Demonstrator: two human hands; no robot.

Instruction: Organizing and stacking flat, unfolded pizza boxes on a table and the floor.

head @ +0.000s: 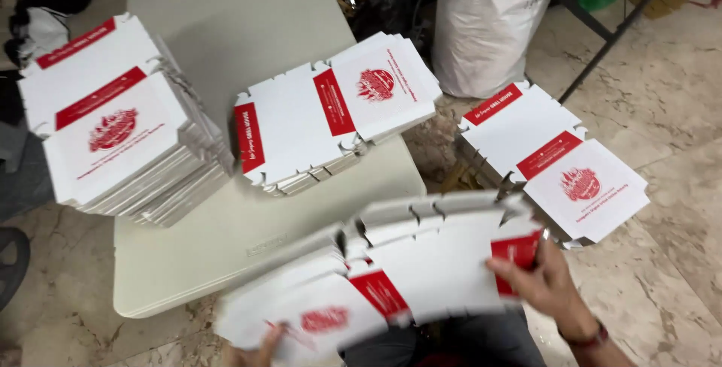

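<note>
Marble floor (662,111), beige counter (248,28) with two piles of flat white-and-red cartons: tall pile (113,122) at left, lower pile (331,107) mid-counter. Third pile (553,160) beside the counter, white sack (489,21) behind. Bundle of flat cartons (391,273) held low over the lap, none folded into boxes yet. Long axis left to right, left end dipping. Right hand (538,280) fingers clamped on its right end; left hand (259,348) pinching the lower left corner.
</note>
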